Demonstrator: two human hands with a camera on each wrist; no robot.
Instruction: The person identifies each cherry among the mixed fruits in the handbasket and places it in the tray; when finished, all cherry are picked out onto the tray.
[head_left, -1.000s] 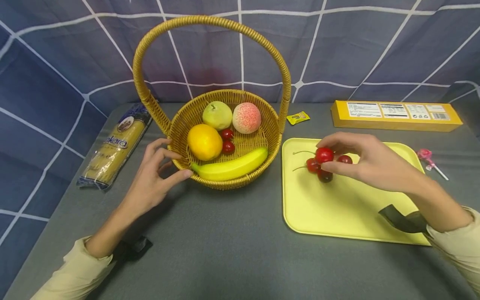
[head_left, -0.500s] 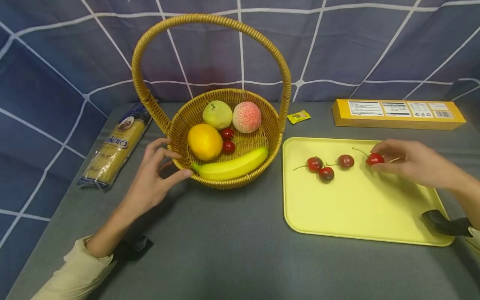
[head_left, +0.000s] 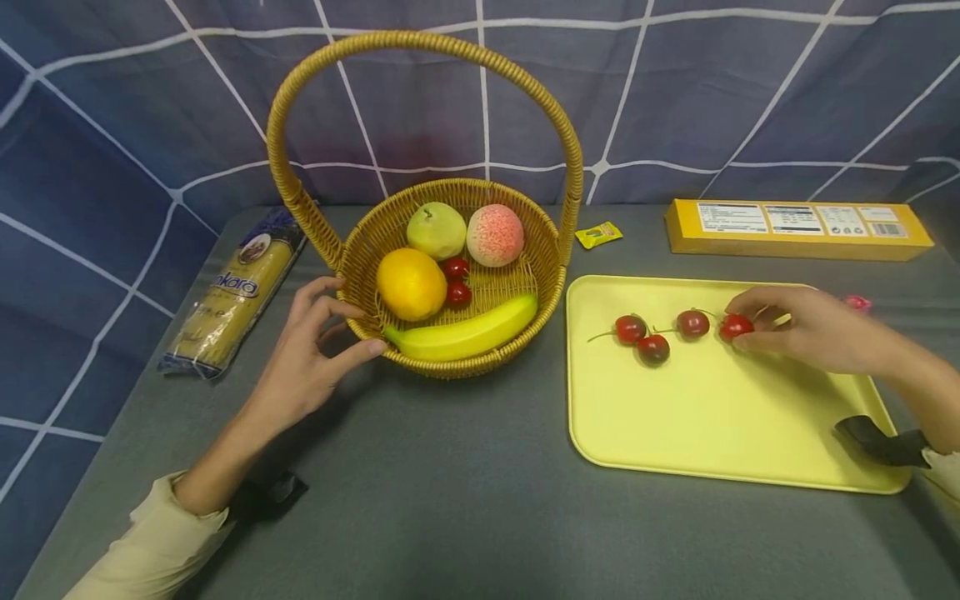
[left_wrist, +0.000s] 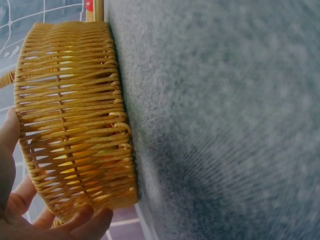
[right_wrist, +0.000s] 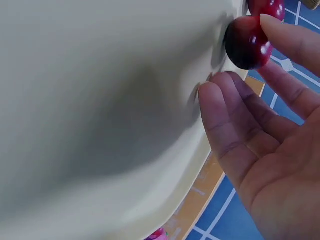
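My left hand [head_left: 303, 358] holds the near left side of a wicker basket [head_left: 450, 368], thumb at its front rim. Inside lie an orange-yellow fruit [head_left: 409, 284], a green pear [head_left: 436, 231], a peach [head_left: 495, 236], a banana [head_left: 468, 331] and two red cherries. Over at the yellow tray [head_left: 712, 425], my right hand [head_left: 813, 333] pinches a cherry [head_left: 735, 328] between thumb and index finger. In the right wrist view this cherry [right_wrist: 247, 42] sits close over the tray, its far side hidden by the thumb. Three more cherries [head_left: 653, 350] lie on the tray to its left.
A pasta packet [head_left: 232, 287] lies left of the basket. Behind the tray is a long yellow box [head_left: 798, 232], with a small yellow candy wrapper [head_left: 598, 235] nearer the basket. A pink lollipop [head_left: 858, 302] shows partly behind the right hand. The basket's tall handle [head_left: 420, 40] arches above.
The right hand carried the cherry from above the others to the tray's right part, then shifted slightly left and toward me. The left hand and basket stayed put.
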